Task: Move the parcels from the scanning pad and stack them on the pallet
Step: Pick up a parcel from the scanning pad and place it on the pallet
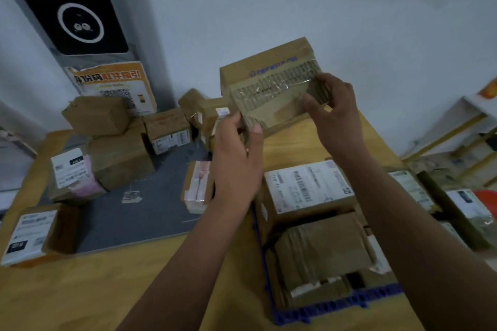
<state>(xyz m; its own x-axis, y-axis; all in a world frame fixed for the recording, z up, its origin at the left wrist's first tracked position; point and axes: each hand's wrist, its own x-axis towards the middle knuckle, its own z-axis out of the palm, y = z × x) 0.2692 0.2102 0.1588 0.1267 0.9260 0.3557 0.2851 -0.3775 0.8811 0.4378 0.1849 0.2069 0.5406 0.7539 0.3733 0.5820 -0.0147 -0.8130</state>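
Transfer step, mid-carry. A brown cardboard parcel (274,88), its near face banded with clear tape, is held in the air over the yellow wooden table (80,290). It touches neither the pad nor the pallet and hangs beyond the pallet's far end, tilted with its taped face toward the person.

The left hand (236,158) pinches the parcel's lower left corner between thumb and curled fingers. The right hand (336,113) grips the right edge, fingers wrapped over the far side and thumb pressed on the near face.

To the left lies the grey scanning pad (150,196), with several brown boxes (118,158) crowded along its far and left edges. To the right sits the blue plastic pallet (336,306), already carrying a white-labelled box (309,188) and, nearer the person, a tape-wrapped brown bundle (322,250). A black scanner column (78,8) stands behind the pad.

The step in hand appears to be placement: the parcel is lifted but not yet stacked. The next move would likely call for levelling it, bringing it toward the person over the pallet, and choosing a flat seat. The labelled box looks the firmer base; the bundle's uneven top might let it tip.
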